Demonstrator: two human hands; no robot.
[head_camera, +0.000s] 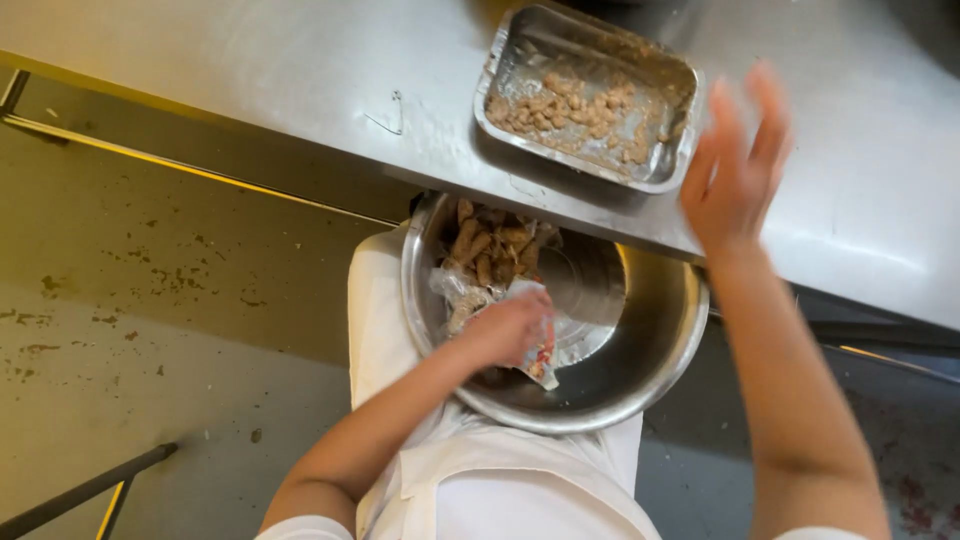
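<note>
Head camera looks straight down on a person in a white apron (480, 480) at a steel counter (300, 70); the left hand (510, 328), in the lower middle of the frame, reaches into a large round stainless-steel bowl (640, 360) held against the body, its fingers closed on a crumpled clear plastic bag (470, 295) that lies inside the bowl beside a heap of brown, finger-shaped meat pieces (495, 245); the right hand (735, 165), at the upper right, hovers blurred above the counter with fingers spread apart and holding nothing; just left of it sits a rectangular stainless-steel tray (520, 60) with a scatter of small pale-brown chunks (575, 108) across its floor. Judging from this, the step in hand is emptying or clearing the bag over the bowl; the next move likely calls for a firm pinch on the slippery film and a free second hand to steady the bowl's rim.
</note>
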